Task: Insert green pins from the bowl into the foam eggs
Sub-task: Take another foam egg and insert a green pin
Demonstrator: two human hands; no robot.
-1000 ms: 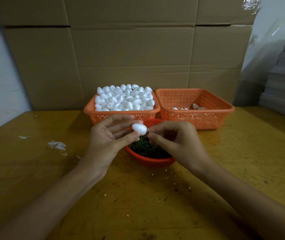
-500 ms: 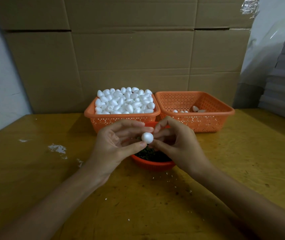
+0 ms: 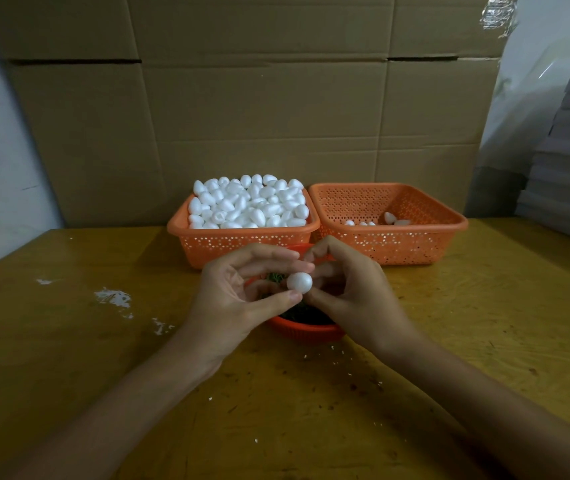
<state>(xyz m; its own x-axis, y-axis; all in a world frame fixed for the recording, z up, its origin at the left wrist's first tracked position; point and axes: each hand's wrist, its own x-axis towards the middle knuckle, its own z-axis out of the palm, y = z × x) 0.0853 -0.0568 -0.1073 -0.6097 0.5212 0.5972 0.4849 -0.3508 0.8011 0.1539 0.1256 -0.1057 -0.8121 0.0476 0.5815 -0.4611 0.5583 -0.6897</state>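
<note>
A white foam egg is held above the small red bowl, its blunt end toward me. My left hand pinches the egg between thumb and fingers. My right hand meets it from the right, thumb and fingertips curled at the egg's far side; whether a pin is between them is hidden. Dark green pins lie in the bowl, mostly covered by my hands.
Behind the bowl, an orange basket is heaped with white foam eggs. To its right a second orange basket holds a few eggs. Cardboard boxes wall the back. White crumbs dot the wooden table.
The egg has turned from lying sideways to pointing its blunt end at me. Both hands have drawn closer together around it over the bowl.
</note>
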